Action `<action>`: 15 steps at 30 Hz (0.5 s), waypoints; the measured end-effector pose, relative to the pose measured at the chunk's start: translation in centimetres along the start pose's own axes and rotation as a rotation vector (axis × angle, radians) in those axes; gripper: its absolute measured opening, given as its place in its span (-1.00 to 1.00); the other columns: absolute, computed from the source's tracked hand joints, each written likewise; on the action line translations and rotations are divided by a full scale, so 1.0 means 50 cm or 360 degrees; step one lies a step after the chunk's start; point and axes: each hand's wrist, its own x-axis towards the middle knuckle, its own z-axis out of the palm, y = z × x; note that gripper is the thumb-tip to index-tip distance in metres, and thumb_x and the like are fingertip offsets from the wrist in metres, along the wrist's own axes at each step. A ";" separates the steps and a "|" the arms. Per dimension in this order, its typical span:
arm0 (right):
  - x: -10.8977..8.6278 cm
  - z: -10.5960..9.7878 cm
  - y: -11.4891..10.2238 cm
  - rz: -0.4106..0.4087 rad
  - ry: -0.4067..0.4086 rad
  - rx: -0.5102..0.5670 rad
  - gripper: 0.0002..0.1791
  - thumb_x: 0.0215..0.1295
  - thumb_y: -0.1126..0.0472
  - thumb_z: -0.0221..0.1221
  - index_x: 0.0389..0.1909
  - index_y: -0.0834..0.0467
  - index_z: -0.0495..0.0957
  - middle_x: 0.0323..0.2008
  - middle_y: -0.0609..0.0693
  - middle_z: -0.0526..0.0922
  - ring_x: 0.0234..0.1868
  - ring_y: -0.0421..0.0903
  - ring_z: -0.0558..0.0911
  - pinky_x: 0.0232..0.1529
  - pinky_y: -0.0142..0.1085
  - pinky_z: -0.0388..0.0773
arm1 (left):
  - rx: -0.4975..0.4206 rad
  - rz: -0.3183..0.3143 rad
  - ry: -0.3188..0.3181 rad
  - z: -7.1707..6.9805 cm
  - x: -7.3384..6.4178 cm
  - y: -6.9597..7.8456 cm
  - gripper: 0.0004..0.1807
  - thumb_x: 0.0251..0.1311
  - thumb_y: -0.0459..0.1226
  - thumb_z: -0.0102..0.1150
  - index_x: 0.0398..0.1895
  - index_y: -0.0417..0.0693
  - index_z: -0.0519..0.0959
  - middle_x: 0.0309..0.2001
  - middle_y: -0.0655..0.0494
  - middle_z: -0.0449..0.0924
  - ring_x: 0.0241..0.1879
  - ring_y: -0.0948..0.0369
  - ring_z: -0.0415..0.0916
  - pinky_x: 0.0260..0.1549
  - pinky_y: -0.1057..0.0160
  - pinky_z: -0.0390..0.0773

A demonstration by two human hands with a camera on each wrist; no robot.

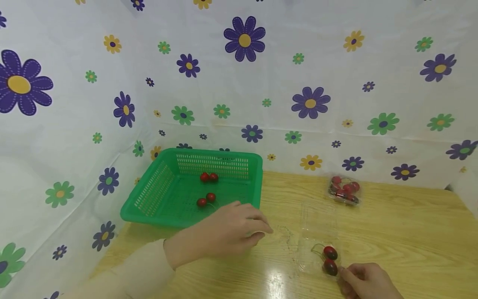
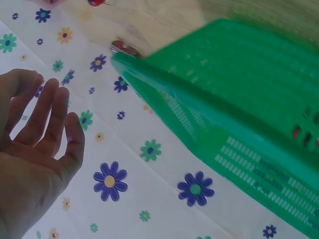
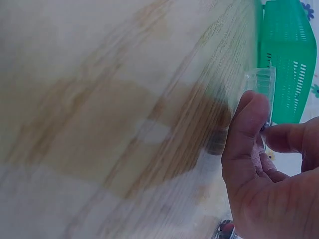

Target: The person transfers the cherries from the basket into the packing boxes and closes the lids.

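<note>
Held by its near right corner, between thumb and fingers of my right hand (image 1: 367, 281), is a clear plastic clamshell box (image 1: 307, 259) with its lid folded back on the table. Two dark red cherries (image 1: 330, 252) with stems lie inside, close to those fingertips. In the right wrist view the clear wall (image 3: 266, 82) of the box rises beyond the thumb and forefinger. My left hand (image 1: 235, 228) hovers between the box and the green basket (image 1: 257, 174), its fingers loosely bent and holding nothing. Two pairs of red cherries (image 1: 210, 197) rest on the basket floor.
At the back right stands a second clear box (image 1: 344, 191), filled with several cherries. Wood-grain table (image 1: 403, 232) surrounds the boxes. A white flowered cloth (image 1: 280, 74) hangs behind the table and along its left side.
</note>
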 end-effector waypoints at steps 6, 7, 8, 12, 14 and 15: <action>0.003 -0.004 0.005 -0.0039 -0.0028 -0.0059 -0.59 0.55 0.05 0.06 -0.36 0.27 0.68 -0.50 -0.05 0.70 -0.44 -0.13 0.67 -0.37 -0.38 0.69 | 0.0023 -0.0036 -0.0046 -0.011 -0.019 -0.033 -0.82 0.30 -0.24 0.34 -0.06 0.13 0.74 -0.09 0.29 0.74 -0.07 0.29 0.65 -0.12 0.32 0.62; 0.003 -0.006 0.005 -0.0036 -0.0031 -0.0063 -0.59 0.55 0.05 0.07 -0.35 0.26 0.68 -0.50 -0.05 0.70 -0.44 -0.13 0.67 -0.37 -0.38 0.69 | 0.0014 -0.0040 -0.0053 -0.012 -0.021 -0.037 -0.82 0.30 -0.24 0.34 -0.06 0.12 0.74 -0.09 0.29 0.74 -0.07 0.29 0.65 -0.12 0.32 0.62; 0.003 -0.007 0.005 -0.0033 -0.0032 -0.0071 -0.59 0.55 0.05 0.07 -0.35 0.26 0.68 -0.50 -0.05 0.70 -0.43 -0.13 0.67 -0.37 -0.38 0.69 | 0.0008 -0.0040 -0.0056 -0.012 -0.022 -0.040 -0.83 0.30 -0.24 0.34 -0.06 0.12 0.74 -0.10 0.28 0.74 -0.08 0.28 0.65 -0.13 0.32 0.62; 0.001 -0.007 -0.001 0.0004 -0.0039 -0.0055 -0.59 0.55 0.04 0.07 -0.36 0.26 0.66 -0.50 -0.06 0.69 -0.43 -0.13 0.65 -0.39 -0.38 0.67 | -0.0013 -0.0073 -0.0077 -0.017 -0.025 -0.054 -0.84 0.31 -0.25 0.33 -0.08 0.09 0.74 -0.10 0.25 0.75 -0.09 0.26 0.67 -0.15 0.29 0.63; 0.002 -0.005 -0.002 0.0019 -0.0041 -0.0043 -0.59 0.55 0.04 0.07 -0.36 0.25 0.66 -0.50 -0.06 0.69 -0.44 -0.13 0.64 -0.41 -0.38 0.66 | -0.0033 -0.0122 -0.0106 -0.022 -0.026 -0.062 -0.83 0.31 -0.26 0.32 -0.06 0.07 0.74 -0.09 0.24 0.75 -0.07 0.24 0.67 -0.13 0.26 0.65; 0.002 -0.005 -0.002 0.0029 -0.0045 -0.0031 -0.59 0.55 0.03 0.07 -0.36 0.25 0.66 -0.50 -0.06 0.68 -0.44 -0.13 0.64 -0.41 -0.38 0.66 | -0.0041 -0.0150 -0.0119 -0.025 -0.026 -0.067 -0.82 0.32 -0.26 0.32 -0.05 0.06 0.74 -0.08 0.23 0.74 -0.06 0.24 0.67 -0.12 0.24 0.65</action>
